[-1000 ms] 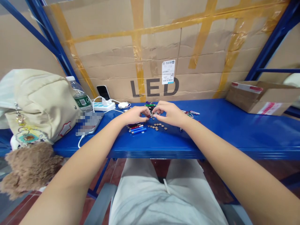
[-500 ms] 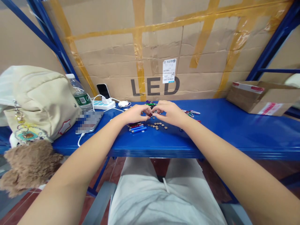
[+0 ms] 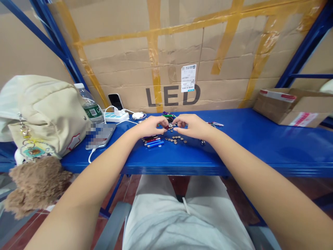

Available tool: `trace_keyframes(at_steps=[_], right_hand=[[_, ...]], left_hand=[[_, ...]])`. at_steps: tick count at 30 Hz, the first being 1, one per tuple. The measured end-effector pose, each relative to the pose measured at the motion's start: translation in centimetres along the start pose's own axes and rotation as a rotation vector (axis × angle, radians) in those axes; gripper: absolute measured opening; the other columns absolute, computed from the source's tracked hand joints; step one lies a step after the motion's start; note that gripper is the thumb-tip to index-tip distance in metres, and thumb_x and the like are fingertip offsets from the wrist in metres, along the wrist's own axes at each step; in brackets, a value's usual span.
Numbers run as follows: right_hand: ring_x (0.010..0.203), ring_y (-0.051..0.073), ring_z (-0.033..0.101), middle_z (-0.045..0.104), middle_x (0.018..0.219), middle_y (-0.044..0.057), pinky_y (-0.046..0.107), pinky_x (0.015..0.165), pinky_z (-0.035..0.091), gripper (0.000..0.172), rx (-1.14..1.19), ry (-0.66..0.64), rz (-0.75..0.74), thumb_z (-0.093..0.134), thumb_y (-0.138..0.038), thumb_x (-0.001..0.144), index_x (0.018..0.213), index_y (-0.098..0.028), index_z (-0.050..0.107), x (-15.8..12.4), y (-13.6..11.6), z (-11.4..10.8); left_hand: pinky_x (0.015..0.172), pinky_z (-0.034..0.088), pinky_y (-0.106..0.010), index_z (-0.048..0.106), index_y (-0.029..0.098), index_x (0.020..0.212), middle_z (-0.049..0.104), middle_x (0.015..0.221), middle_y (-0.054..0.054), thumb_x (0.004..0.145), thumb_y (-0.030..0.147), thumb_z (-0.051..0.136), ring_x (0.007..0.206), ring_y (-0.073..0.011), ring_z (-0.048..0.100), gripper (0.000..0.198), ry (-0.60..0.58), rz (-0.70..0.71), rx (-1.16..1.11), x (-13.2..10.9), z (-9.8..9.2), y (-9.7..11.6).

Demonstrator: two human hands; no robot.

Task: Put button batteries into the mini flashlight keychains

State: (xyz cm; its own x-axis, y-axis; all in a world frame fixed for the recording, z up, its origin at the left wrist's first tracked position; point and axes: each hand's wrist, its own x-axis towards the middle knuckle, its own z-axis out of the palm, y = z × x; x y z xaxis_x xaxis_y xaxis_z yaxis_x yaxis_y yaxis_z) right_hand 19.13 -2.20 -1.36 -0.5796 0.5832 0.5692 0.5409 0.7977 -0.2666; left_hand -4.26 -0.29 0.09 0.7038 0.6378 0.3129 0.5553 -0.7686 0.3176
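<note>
My left hand [image 3: 152, 125] is closed around a small dark red metal tube [image 3: 167, 127], most of it hidden by the fingers. At the tube's end, a small silvery part [image 3: 170, 125] shows between the two hands. My right hand [image 3: 191, 125] is just to the right, thumb and forefinger apart, with nothing visible between them. On the table below the hands lie several small round discs [image 3: 174, 139] that look like button cells. Left of the discs is a row of slim metal tubes, a blue tube [image 3: 155, 144] at the front and darker red and black ones behind.
Behind my hands is a pile of coloured metal pieces [image 3: 168, 115]. A phone [image 3: 101, 135], power strip [image 3: 114, 117], water bottle [image 3: 90, 104] and cream bag [image 3: 47, 114] stand left on the blue table [image 3: 255, 146]. An open cardboard box [image 3: 275, 107] sits right.
My right hand has drawn slightly right, away from the left, and its thumb and forefinger have parted. The left hand still holds the dark red tube. The view has shifted slightly.
</note>
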Motion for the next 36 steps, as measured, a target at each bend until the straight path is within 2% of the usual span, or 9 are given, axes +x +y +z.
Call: trace_keyframes(at_steps=[5,7,11,13,18,21,24,29,36], right_hand=[[0.070,0.017,0.062,0.070,0.081,0.004,0.028,0.064,0.046,0.018,0.015,-0.194,0.128,0.066,-0.031,0.078,0.090,-0.018,0.070,-0.3,0.3,-0.3],[0.071,0.017,0.062,0.070,0.081,0.004,0.028,0.066,0.047,0.018,0.017,-0.181,0.121,0.065,-0.031,0.079,0.090,-0.018,0.070,-0.3,0.2,-0.2],[0.076,0.016,0.063,0.070,0.086,0.005,0.029,0.071,0.048,0.020,0.048,-0.021,0.070,0.061,-0.027,0.081,0.096,-0.017,0.068,-0.2,-0.2,0.1],[0.077,0.017,0.063,0.070,0.087,0.005,0.029,0.071,0.048,0.019,0.038,0.014,0.088,0.059,-0.027,0.082,0.095,-0.017,0.068,-0.1,-0.2,0.1],[0.078,0.019,0.064,0.071,0.088,0.006,0.031,0.071,0.048,0.014,-0.097,-0.093,0.221,0.057,-0.022,0.083,0.089,-0.017,0.069,-0.1,0.7,0.1],[0.078,0.019,0.064,0.072,0.088,0.006,0.030,0.072,0.048,0.015,-0.146,-0.183,0.272,0.057,-0.020,0.083,0.089,-0.018,0.070,-0.2,1.1,0.2],[0.080,0.019,0.065,0.073,0.091,0.006,0.031,0.073,0.048,0.015,-0.162,-0.212,0.277,0.057,-0.020,0.084,0.090,-0.019,0.071,-0.2,1.0,0.3],[0.084,0.020,0.065,0.074,0.093,0.005,0.032,0.076,0.048,0.016,-0.168,-0.225,0.252,0.057,-0.019,0.084,0.091,-0.020,0.072,-0.1,1.0,0.5],[0.084,0.020,0.067,0.074,0.095,0.004,0.031,0.076,0.049,0.016,-0.126,-0.217,0.243,0.058,-0.020,0.084,0.093,-0.021,0.071,0.0,1.5,0.7]], left_hand=[[0.084,0.051,-0.031,0.062,0.018,0.097,0.071,0.098,-0.004,0.077,0.023,0.062,0.090,-0.0172,0.066,0.020,0.003,-0.025,-0.015,-0.1,-0.2,0.0],[0.083,0.051,-0.031,0.062,0.018,0.096,0.071,0.098,-0.003,0.078,0.025,0.062,0.089,-0.0171,0.066,0.019,0.008,-0.028,0.006,-0.2,-0.2,0.0],[0.082,0.050,-0.029,0.063,0.019,0.099,0.071,0.098,-0.003,0.079,0.022,0.060,0.088,-0.0168,0.065,0.020,0.020,-0.007,0.074,-0.1,-0.3,-0.1],[0.082,0.049,-0.029,0.063,0.018,0.100,0.071,0.099,-0.004,0.080,0.021,0.059,0.090,-0.0178,0.065,0.021,0.027,0.005,0.159,0.0,-0.3,-0.1],[0.081,0.044,-0.031,0.068,0.020,0.102,0.070,0.100,-0.006,0.084,0.020,0.058,0.094,-0.0211,0.062,0.021,-0.020,0.060,0.482,0.1,-0.3,0.1],[0.083,0.042,-0.030,0.069,0.022,0.104,0.069,0.103,-0.006,0.088,0.020,0.055,0.097,-0.0202,0.060,0.022,-0.022,0.109,0.566,0.1,-0.2,0.1],[0.084,0.040,-0.032,0.070,0.024,0.108,0.068,0.108,-0.006,0.093,0.020,0.049,0.098,-0.0203,0.059,0.026,0.007,0.153,0.624,0.2,0.0,0.1],[0.088,0.040,-0.035,0.070,0.026,0.107,0.068,0.108,-0.006,0.095,0.017,0.046,0.100,-0.0209,0.058,0.028,0.021,0.213,0.584,0.5,0.1,0.3],[0.092,0.046,-0.034,0.066,0.022,0.110,0.068,0.110,-0.006,0.090,0.022,0.056,0.102,-0.0204,0.061,0.023,0.083,0.204,0.292,0.4,0.0,0.6]])
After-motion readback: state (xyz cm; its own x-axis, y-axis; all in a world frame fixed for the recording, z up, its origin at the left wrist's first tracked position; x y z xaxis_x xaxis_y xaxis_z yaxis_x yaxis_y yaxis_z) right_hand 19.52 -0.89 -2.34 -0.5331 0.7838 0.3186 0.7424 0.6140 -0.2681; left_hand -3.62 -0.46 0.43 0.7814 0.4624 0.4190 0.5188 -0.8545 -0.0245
